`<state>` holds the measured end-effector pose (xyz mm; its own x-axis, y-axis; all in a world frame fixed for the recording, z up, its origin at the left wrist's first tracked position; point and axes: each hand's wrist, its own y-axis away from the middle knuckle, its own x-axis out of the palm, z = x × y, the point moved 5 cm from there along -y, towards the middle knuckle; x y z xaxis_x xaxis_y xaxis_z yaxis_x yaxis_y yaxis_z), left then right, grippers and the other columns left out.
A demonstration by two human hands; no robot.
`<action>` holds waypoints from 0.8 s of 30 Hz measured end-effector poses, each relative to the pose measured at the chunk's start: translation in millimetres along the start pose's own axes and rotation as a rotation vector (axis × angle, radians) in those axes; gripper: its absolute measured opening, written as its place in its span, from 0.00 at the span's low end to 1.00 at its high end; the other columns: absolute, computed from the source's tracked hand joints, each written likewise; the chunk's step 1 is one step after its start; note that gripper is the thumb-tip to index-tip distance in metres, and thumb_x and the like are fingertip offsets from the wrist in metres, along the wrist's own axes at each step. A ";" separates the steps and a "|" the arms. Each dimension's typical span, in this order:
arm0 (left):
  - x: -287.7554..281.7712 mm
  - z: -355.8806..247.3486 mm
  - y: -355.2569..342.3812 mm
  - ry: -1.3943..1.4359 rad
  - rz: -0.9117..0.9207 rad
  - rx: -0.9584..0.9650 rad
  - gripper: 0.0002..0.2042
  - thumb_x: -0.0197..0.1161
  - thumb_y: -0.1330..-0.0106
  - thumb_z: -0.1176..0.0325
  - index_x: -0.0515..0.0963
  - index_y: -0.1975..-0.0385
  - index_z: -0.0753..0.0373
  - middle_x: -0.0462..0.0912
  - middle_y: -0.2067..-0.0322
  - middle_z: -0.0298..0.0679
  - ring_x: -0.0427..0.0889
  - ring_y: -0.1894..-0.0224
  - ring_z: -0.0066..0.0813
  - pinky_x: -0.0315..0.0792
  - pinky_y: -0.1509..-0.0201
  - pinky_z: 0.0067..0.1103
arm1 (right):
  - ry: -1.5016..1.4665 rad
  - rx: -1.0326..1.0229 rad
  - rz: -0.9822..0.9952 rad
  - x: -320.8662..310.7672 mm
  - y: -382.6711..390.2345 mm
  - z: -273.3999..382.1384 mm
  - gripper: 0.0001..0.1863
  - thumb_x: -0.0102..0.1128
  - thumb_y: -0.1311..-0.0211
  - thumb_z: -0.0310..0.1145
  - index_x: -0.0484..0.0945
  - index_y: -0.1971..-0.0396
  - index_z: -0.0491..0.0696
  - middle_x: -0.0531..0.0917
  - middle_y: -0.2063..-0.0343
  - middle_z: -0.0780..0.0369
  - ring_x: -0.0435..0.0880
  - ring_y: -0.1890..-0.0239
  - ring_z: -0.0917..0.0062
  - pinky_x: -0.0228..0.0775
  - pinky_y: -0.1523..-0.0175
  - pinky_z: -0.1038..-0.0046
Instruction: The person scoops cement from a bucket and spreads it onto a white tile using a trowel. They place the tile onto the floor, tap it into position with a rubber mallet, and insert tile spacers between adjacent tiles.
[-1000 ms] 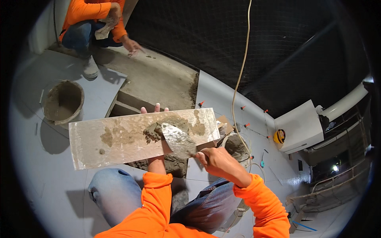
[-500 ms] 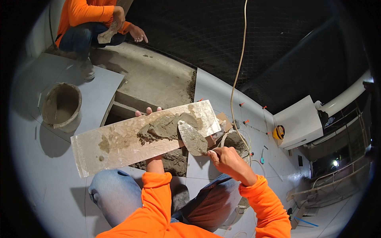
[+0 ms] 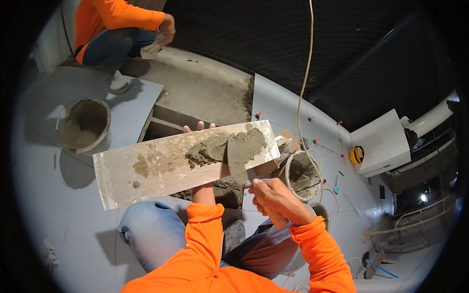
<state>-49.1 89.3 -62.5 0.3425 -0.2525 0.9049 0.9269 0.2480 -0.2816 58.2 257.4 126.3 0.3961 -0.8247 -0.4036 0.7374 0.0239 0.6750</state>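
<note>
A long, pale strip of tile [image 3: 146, 178] lies across my left hand [image 3: 201, 126], its fingertips curled past the far edge and the palm hidden beneath. Wet grey mortar [image 3: 207, 152] is heaped on the strip's right half, with damp stains toward the left. In my right hand [image 3: 282, 199] is a trowel [image 3: 237, 161], gripped by its wooden handle. The blade is tilted on edge and meets the mortar near the middle of the heap. Under the strip, more rough mortar [image 3: 228, 193] shows in the floor opening.
A mortar-stained bucket [image 3: 105, 139] stands on the left tiles; another bucket [image 3: 288, 183] sits right of the strip beside a cardboard box [image 3: 289, 141]. Across the opening a co-worker [image 3: 115, 41] crouches. A cable [image 3: 306, 83] hangs down on the right. Orange tile spacers [image 3: 317, 140] stick up from the floor joints.
The trowel blade has turned from lying flat to standing on edge in the mortar, and my right wrist has rolled. The co-worker's outstretched hand has drawn back. The whole view has shifted slightly.
</note>
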 end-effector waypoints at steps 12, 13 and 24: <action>-27.3 0.5 8.1 -0.172 -0.159 0.041 0.34 0.42 0.19 0.32 0.58 0.16 0.35 0.59 0.17 0.44 0.54 0.16 0.59 0.45 0.15 0.63 | 0.979 -0.580 -0.315 56.7 -10.8 38.0 0.19 0.57 0.20 0.42 0.84 0.65 0.42 0.87 0.71 0.42 0.90 0.68 0.43 0.84 0.60 0.47; -19.8 1.5 4.1 -0.011 -0.002 0.015 0.34 0.43 0.18 0.33 0.60 0.17 0.36 0.61 0.18 0.44 0.55 0.17 0.60 0.47 0.16 0.63 | 0.975 -0.558 -0.314 44.5 -17.0 35.0 0.20 0.57 0.20 0.43 0.84 0.65 0.41 0.87 0.70 0.41 0.90 0.68 0.42 0.83 0.60 0.46; -12.4 -0.7 4.5 -0.077 0.038 -0.011 0.32 0.43 0.18 0.34 0.65 0.19 0.35 0.63 0.18 0.43 0.53 0.16 0.62 0.41 0.14 0.62 | 0.872 -0.365 -0.486 -64.3 -38.4 -31.3 0.23 0.58 0.20 0.43 0.87 0.68 0.39 0.85 0.73 0.40 0.85 0.66 0.38 0.80 0.58 0.45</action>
<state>-49.1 92.9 -75.2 0.3652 -0.1706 0.9152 0.9152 0.2459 -0.3194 21.5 327.2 106.9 0.1633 -0.1051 -0.9810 0.9841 0.0879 0.1544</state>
